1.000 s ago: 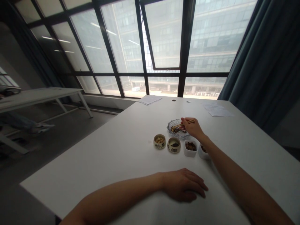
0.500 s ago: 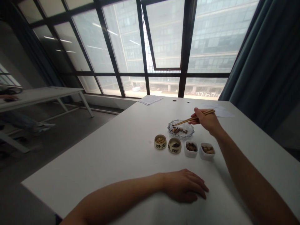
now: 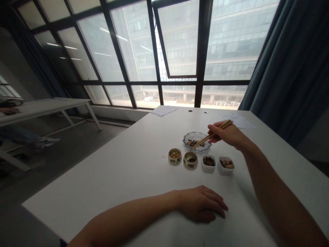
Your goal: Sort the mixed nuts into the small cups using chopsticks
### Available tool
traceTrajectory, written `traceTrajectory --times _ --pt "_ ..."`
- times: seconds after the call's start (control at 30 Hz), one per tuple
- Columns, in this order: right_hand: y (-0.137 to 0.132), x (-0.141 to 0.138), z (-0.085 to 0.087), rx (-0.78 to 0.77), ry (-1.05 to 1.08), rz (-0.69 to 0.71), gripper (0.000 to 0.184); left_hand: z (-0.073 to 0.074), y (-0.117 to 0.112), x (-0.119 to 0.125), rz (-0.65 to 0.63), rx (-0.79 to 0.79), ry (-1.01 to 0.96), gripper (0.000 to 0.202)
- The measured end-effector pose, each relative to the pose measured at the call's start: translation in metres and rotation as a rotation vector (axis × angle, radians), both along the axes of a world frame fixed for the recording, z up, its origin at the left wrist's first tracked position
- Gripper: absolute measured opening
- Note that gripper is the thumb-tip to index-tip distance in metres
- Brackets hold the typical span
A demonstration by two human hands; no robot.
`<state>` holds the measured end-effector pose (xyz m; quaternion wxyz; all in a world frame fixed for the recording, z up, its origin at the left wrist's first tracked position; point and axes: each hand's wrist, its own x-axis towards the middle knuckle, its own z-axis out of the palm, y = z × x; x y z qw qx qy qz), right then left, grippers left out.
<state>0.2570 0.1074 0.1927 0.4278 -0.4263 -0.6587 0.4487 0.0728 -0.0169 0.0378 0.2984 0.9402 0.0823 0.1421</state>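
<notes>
The right hand (image 3: pixel 227 134) is pinching wooden chopsticks (image 3: pixel 204 140) in a closed grip over a glass dish (image 3: pixel 195 133) of food. The left hand (image 3: pixel 202 204) is lying open, and four small bowls (image 3: pixel 192 160) are holding food.

Daylight pours through the tall windows (image 3: pixel 180 41), bright and slightly glaring, while the floor (image 3: pixel 51 171) at left sinks into dimness. The white table (image 3: pixel 84 178) carries soft, faint shadows. Wide-lens distortion bends the window frames (image 3: pixel 120 55) near the edges, and fine detail looks slightly soft.

A head-worn camera faces forward and down. It looks past the left hand (image 3: pixel 202 204) and right hand (image 3: pixel 224 134) onto the bench (image 3: pixel 108 178).
</notes>
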Motion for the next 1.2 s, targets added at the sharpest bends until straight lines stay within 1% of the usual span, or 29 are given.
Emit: traceTrajectory --times 0.1,0.2,0.33,0.43,0.67,0.83,1.03,1.2 --pt "0.015 -0.003 -0.013 0.146 0.077 -0.113 0.042 -0.001 0.001 0.0 -0.002 0.008 -0.003 0.036" --pt "0.035 -0.01 -0.037 0.242 0.074 -0.127 0.049 -0.001 0.001 0.0 -0.01 0.024 0.005 0.037" --pt "0.056 -0.019 -0.069 0.229 0.022 -0.077 0.049 -0.001 0.002 0.001 -0.029 0.051 0.003 0.04" --pt "0.063 -0.023 -0.082 0.19 0.028 -0.074 0.047 -0.002 0.002 0.001 -0.028 0.06 -0.009 0.041" --pt "0.064 -0.023 -0.09 0.184 -0.011 -0.077 0.047 -0.003 0.003 0.001 -0.04 0.049 -0.032 0.038" --pt "0.066 -0.024 -0.092 0.204 0.001 -0.138 0.05 -0.003 0.002 0.001 -0.028 0.033 -0.019 0.037" --pt "0.068 -0.025 -0.089 0.199 0.063 -0.218 0.054 -0.004 0.002 0.001 -0.016 0.028 -0.014 0.037" --pt "0.067 -0.023 -0.084 0.187 0.113 -0.228 0.056 -0.004 0.002 0.001 -0.026 0.041 -0.008 0.037"
